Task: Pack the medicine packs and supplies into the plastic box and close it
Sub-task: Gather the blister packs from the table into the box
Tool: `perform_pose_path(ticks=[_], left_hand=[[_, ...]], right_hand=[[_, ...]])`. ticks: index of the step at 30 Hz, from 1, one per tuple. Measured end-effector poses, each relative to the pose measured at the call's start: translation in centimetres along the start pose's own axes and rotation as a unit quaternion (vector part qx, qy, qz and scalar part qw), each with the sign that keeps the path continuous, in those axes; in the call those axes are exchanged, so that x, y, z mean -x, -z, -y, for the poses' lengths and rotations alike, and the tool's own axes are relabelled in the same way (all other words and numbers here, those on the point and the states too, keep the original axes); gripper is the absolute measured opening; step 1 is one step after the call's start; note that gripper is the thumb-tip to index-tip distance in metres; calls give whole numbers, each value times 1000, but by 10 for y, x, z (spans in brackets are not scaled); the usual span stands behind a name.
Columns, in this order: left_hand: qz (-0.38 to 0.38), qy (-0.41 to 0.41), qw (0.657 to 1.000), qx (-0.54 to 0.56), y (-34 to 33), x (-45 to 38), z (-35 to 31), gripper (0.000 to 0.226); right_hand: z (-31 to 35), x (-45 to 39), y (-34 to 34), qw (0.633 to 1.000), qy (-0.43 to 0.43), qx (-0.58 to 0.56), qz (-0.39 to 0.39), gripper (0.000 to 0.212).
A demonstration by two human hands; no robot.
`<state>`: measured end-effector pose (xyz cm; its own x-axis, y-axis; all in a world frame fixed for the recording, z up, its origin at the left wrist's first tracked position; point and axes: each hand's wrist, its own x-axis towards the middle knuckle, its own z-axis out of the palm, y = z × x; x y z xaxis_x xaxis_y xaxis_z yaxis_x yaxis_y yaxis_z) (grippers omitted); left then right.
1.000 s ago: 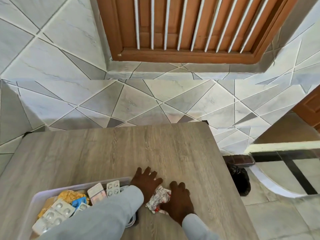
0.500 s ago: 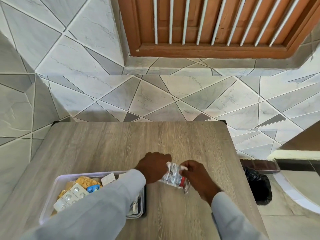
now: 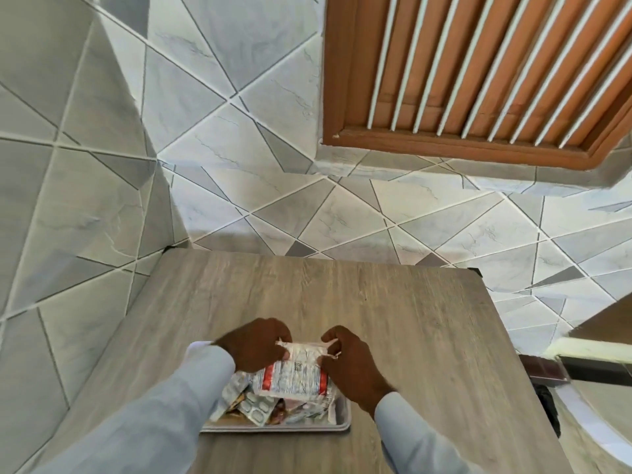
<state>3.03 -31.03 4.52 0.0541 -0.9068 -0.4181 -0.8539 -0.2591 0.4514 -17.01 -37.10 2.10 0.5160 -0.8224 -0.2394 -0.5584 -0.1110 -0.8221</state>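
A clear plastic box [image 3: 337, 426] sits on the wooden table near its front, partly hidden by my left sleeve. Inside lie several blister packs [image 3: 254, 408] of pills and other sachets. Over the box I hold a crumpled white packet with a red band and printed text [image 3: 290, 374]. My left hand [image 3: 254, 345] pinches its upper left corner and my right hand [image 3: 349, 362] pinches its upper right corner. The packet hangs between them, its lower edge over the box's contents.
The grey wood-grain table [image 3: 393, 319] stands against a tiled wall with a brown slatted window above. A black bag [image 3: 549, 405] lies on the floor to the right, beside a white curved edge.
Both hands lifted the packet off the table to the right of the box and brought it left, over the box. The camera view has swung as well.
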Motion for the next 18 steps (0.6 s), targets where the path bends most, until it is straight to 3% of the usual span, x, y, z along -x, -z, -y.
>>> perform_pose_path(ticks=[2,5,10,14,18], left_hand=[[-28,14,999,-39,-12,10,11,30],[-103,1,981,-163,-28,26,14,33],[-103,-43,977,-182,-50,40,24,35],[-201,-64,976,-46,-40,47,32,26],[-325,-11,939,113,-18,56,70,14]], right_hand=[[0,4,-13,989,31,140,-25,31],[-4,12,-24,940,92,324,-58,30],[-9,32,-45,877,105,462,-83,11],[-10,40,-40,924,37,359,-123,30],[-26,47,-23,969,-120,135,-170,41]])
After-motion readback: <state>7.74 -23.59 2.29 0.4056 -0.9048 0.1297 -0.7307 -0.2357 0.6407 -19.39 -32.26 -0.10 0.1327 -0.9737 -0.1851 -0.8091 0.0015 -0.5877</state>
